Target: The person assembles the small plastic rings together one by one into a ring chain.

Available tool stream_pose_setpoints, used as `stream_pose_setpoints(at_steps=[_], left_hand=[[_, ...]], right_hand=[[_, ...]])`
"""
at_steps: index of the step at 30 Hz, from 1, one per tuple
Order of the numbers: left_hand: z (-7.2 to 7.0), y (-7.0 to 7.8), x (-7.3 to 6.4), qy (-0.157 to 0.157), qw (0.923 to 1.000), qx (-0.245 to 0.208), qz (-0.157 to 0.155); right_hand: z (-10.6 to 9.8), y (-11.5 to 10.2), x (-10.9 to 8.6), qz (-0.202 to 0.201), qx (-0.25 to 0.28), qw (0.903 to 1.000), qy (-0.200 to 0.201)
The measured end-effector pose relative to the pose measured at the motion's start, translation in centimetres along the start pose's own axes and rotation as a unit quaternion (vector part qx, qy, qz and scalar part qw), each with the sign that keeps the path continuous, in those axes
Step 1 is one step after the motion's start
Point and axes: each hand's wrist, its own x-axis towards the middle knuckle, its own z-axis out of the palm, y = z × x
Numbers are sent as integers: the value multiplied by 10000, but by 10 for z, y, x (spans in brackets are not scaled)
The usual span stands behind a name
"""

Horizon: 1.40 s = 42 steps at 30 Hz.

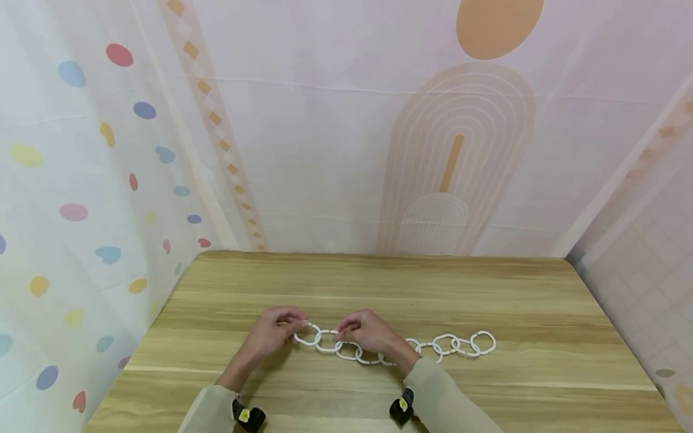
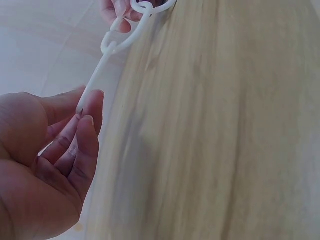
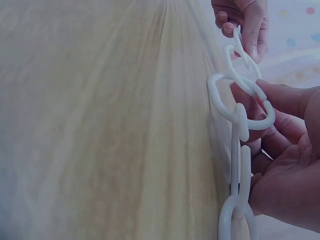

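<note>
A chain of white plastic links (image 1: 346,358) runs from left to right across the tabletop. My left hand (image 1: 271,332) pinches its leftmost link (image 2: 95,80) between thumb and fingertips, a little above the wood. With thumb and fingers, my right hand (image 1: 370,331) pinches the upper side of the second link (image 1: 326,350). Small gaps show in several links, such as the open-sided link (image 3: 267,111) beside the right fingers. The far right link (image 1: 494,343) lies on the table. My right hand and wrist hide part of the chain's middle.
The wooden table (image 1: 379,282) has its back edge against a patterned curtain (image 1: 325,150). Another curtain with coloured dots (image 1: 108,300) hangs along the left side. A dark wrist camera (image 1: 250,416) sits on the left wrist, another camera (image 1: 402,409) on the right.
</note>
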Motion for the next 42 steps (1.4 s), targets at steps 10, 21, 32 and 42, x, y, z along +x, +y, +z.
stream_pose_setpoints(at_steps=[10,21,32,42], left_hand=[[-1,-5,0,-16,10000,21,-29],[-3,-9,4,-31,9999,-155,-38],[-5,-15,4,97,9998,-122,-150],[-6,-18,5,189,9993,-167,-265]], right_hand=[[-2,0,1,34,-86,10000,8],[-46,4,-12,-95,-370,9993,49],[-115,13,-54,-130,-900,9945,526],[-173,37,-104,-127,-1066,9910,796]])
